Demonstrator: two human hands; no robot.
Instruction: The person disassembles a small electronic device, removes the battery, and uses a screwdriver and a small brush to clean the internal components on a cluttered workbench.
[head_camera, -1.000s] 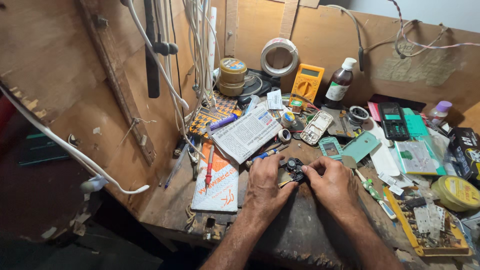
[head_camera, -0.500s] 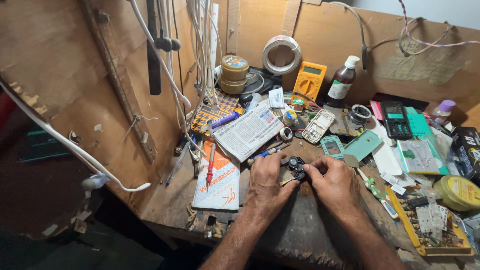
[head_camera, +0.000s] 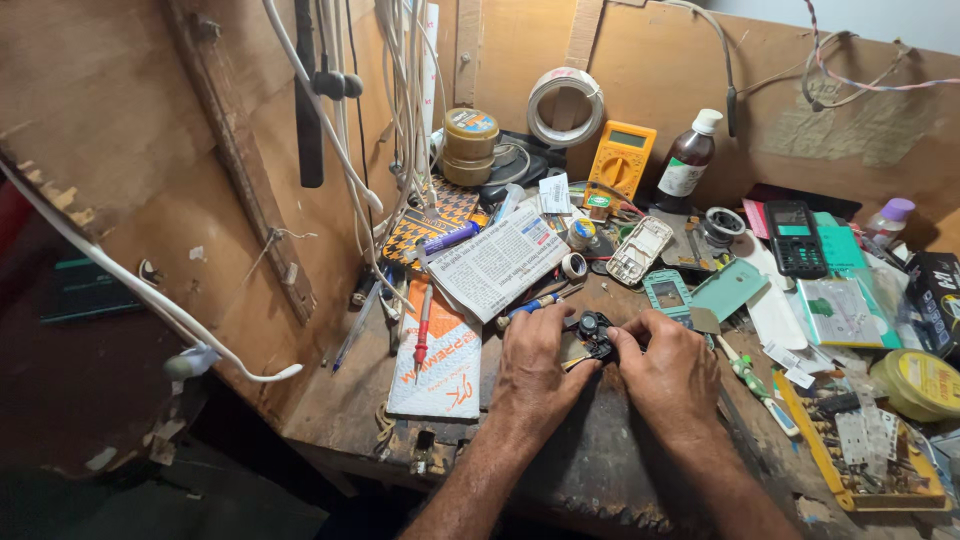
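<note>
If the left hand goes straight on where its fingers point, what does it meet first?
The left hand points up and right; beyond the small black part it holds, it would probably meet the tape roll first, though depth is unclear.

On the desk (head_camera: 560, 470), the small device (head_camera: 592, 335) sits between the left hand (head_camera: 535, 365) and the right hand (head_camera: 672, 375). Behind it lies a folded newspaper (head_camera: 497, 262), with a multimeter (head_camera: 619, 163) and a bottle (head_camera: 686, 165) farther back against the wall. A parts tray (head_camera: 860, 450) lies to the right, a booklet (head_camera: 440, 355) to the left.

Bare worktop (head_camera: 600, 440) nearest the person stays passable (phones (head_camera: 668, 292) and folded newspaper (head_camera: 497, 262) crowd beyond)
</note>
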